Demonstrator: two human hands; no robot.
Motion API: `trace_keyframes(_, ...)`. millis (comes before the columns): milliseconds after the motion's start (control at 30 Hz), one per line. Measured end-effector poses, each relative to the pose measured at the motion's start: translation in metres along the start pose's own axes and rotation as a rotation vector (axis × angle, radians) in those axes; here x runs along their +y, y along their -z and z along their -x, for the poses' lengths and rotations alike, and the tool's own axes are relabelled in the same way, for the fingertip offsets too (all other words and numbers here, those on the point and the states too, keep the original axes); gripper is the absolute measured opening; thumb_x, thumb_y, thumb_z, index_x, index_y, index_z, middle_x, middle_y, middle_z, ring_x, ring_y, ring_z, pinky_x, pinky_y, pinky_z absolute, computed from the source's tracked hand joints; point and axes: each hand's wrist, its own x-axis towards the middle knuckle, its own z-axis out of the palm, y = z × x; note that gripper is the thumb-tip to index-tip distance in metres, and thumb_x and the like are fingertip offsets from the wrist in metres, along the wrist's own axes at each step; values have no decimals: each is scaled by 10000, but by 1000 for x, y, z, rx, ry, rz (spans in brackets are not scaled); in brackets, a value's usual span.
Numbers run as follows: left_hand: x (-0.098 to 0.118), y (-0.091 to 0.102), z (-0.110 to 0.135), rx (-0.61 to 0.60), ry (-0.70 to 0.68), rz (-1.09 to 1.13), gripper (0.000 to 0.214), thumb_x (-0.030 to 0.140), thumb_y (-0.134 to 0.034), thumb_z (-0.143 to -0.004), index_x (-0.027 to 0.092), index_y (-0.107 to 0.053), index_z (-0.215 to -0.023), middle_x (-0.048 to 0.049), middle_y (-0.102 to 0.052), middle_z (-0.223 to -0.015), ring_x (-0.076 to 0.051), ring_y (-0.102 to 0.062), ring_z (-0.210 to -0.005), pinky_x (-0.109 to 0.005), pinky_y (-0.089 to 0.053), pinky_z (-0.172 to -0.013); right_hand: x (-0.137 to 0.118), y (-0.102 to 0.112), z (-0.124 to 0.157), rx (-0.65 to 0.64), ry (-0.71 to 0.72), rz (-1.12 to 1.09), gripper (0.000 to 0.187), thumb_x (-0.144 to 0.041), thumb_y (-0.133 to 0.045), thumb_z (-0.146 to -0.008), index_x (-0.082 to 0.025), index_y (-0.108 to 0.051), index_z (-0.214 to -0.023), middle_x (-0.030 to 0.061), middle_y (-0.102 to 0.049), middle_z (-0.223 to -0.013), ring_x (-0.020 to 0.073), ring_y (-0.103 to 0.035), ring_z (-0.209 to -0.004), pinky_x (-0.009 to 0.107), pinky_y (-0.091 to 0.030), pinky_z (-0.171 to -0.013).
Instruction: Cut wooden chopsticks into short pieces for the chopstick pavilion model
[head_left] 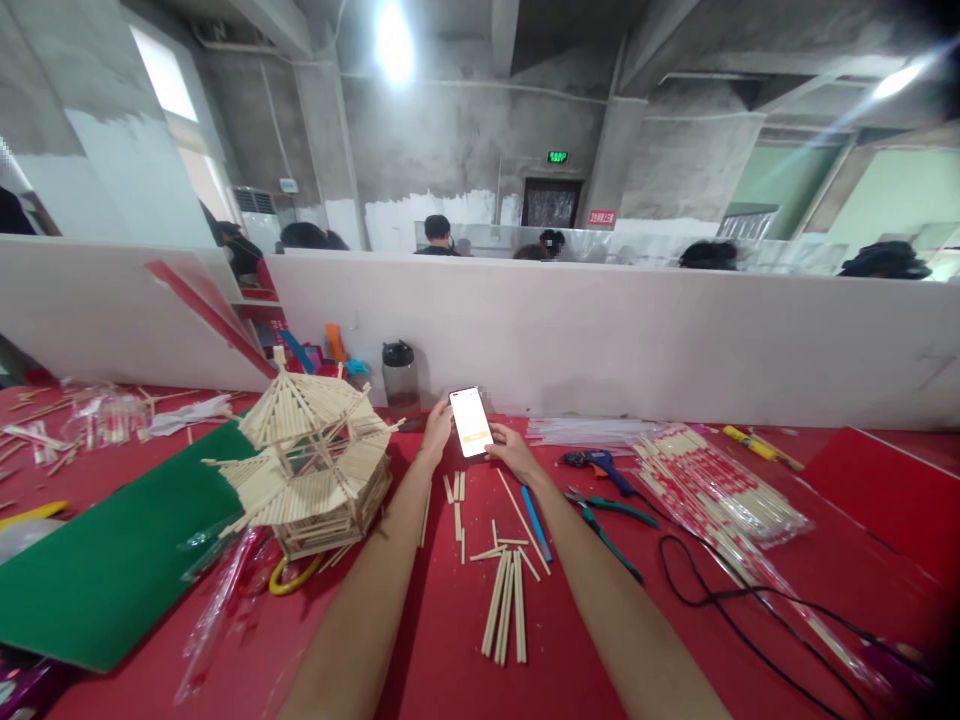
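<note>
Both of my hands hold a smartphone (471,424) with a lit, mostly white screen and a yellow bar near its bottom. My left hand (436,430) grips the phone's left edge, while my right hand (511,448) holds its lower right corner. Below the phone, on the red tabletop, lie several cut wooden sticks (506,608), some in a bundle and some scattered. A blue pen-like stick (536,524) rests beside my right forearm. Left of my left forearm stands a pavilion model (315,455) built of wooden sticks, with tiered roofs.
On the right are a blue glue gun (600,468) with a black cord, green-handled pliers (611,520) and bagged sticks (720,485). A dark-lidded bottle (400,380) stands by the white partition (600,330). A green board (127,540) lies left; people sit beyond the partition.
</note>
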Motion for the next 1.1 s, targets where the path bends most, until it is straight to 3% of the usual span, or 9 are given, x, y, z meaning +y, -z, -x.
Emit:
trace_keyframes(167, 3, 0, 1, 10, 13, 4, 320, 400, -596, -791, 204, -615, -1043, -46, -706, -927, -158, -652, -728, -255, -481, -625, 0, 0, 0, 5, 0, -3, 498, -205, -644, -666, -181, -597, -1161, 91, -686, -1124, 166, -662, -804, 233, -538, -604)
trace_keyframes(333, 3, 0, 2, 10, 12, 2, 302, 389, -599, -788, 205, -617, -1027, -43, -703, -907, -154, -646, -716, -248, -476, -614, 2, -1, -1, 0, -5, -19, 578, -168, -692, -608, -191, -568, -1171, 82, -694, -1095, 201, -665, -881, 247, -548, -619)
trace_keyframes(733, 4, 0, 4, 29, 19, -16, 275, 399, -607, -786, 201, -615, -977, -40, -698, -909, -151, -645, -723, -239, -472, -631, 11, -1, -7, 98, -15, 25, 369, -306, -676, -723, -176, -600, -1060, 54, -709, -924, 136, -631, -659, 213, -531, -500)
trace_keyframes(933, 1, 1, 0, 41, 26, -25, 293, 412, -615, -778, 197, -608, -977, -28, -688, -848, -147, -639, -691, -240, -471, -621, 11, 0, -9, 119, -50, -11, 351, -376, -655, -762, -166, -631, -1043, 60, -698, -937, 140, -630, -661, 218, -547, -483)
trace_keyframes(1100, -4, 0, -2, 76, 15, -42, 259, 329, -634, -781, 198, -575, -996, -36, -682, -864, -155, -653, -705, -268, -499, -655, 12, 1, -10, 119, -57, -60, 336, -383, -634, -785, -176, -657, -1048, 63, -704, -960, 181, -652, -772, 228, -564, -493)
